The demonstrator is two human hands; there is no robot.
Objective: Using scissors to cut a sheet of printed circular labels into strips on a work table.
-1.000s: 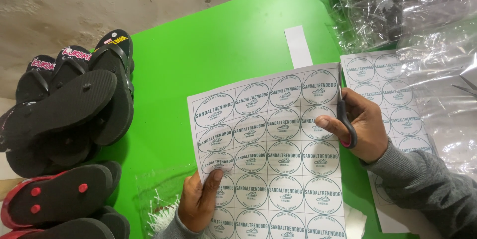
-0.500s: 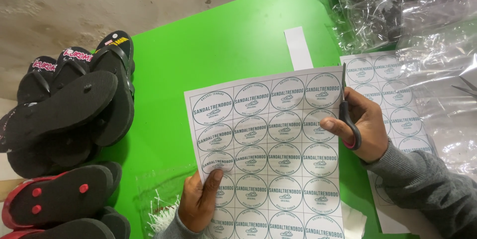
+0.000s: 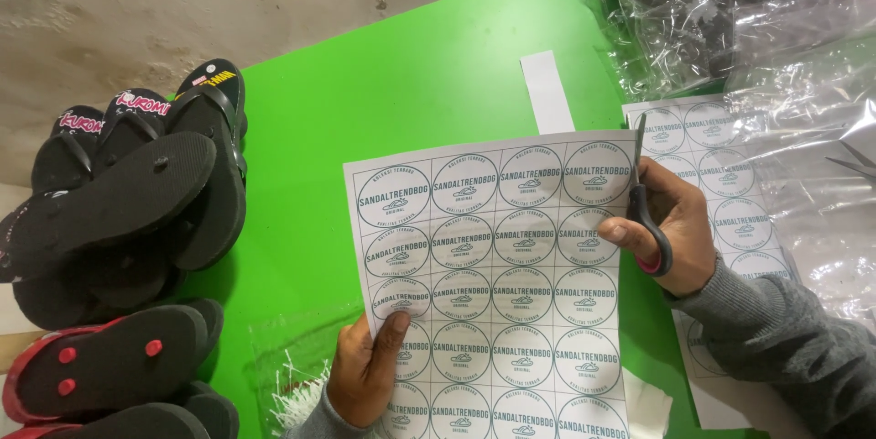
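On the green desk (image 3: 411,74), our left hand (image 3: 365,375) pinches the sticker sheet (image 3: 493,284); our right hand (image 3: 671,234), gripping scissors (image 3: 643,211), has advanced along its right edge.

Small footwear packing workshop, stacked black flip-flops (image 3: 119,220), label sheets (image 3: 493,284), clear plastic bags (image 3: 730,28) (bare concrete floor), green table (image 3: 411,83)
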